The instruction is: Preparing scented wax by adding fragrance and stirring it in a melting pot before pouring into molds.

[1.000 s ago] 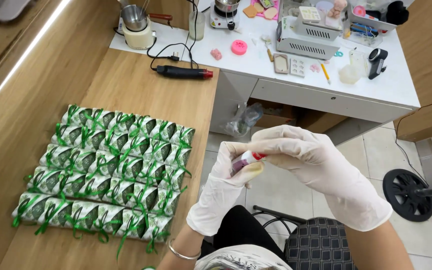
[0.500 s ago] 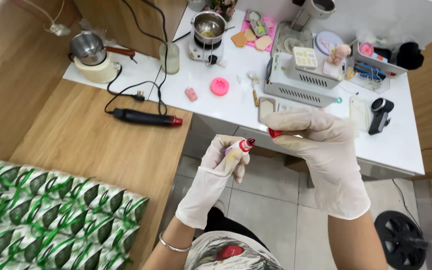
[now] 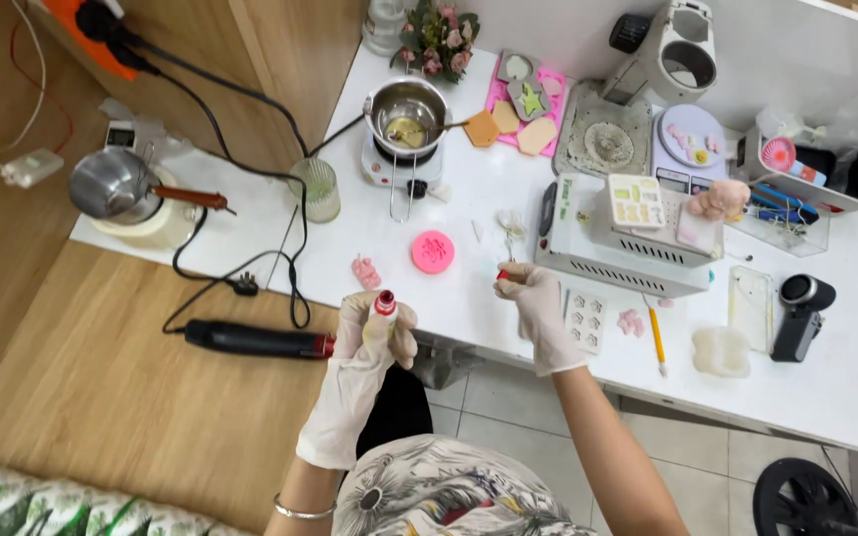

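Both my hands wear white gloves. My left hand (image 3: pixel 361 355) holds a small upright tube with a red top (image 3: pixel 384 303) at the white table's (image 3: pixel 469 308) front edge. My right hand (image 3: pixel 540 316) is apart from it, further right over the table, and pinches a small red piece (image 3: pixel 502 275) between its fingertips. A round pink mould (image 3: pixel 433 251) and a small pink lump (image 3: pixel 364 271) lie on the table just beyond my hands.
A black heat gun (image 3: pixel 250 339) lies on the wooden counter at left, its cord running back. A steel pot on a hot plate (image 3: pixel 407 117), a glass (image 3: pixel 320 189), a white machine (image 3: pixel 618 238), a yellow pencil (image 3: pixel 656 335) and a black device (image 3: pixel 798 316) crowd the table.
My hands have come apart: the right one left the tube and moved right with the small red piece. The view has shifted toward the white table; the green packets are nearly out of sight.
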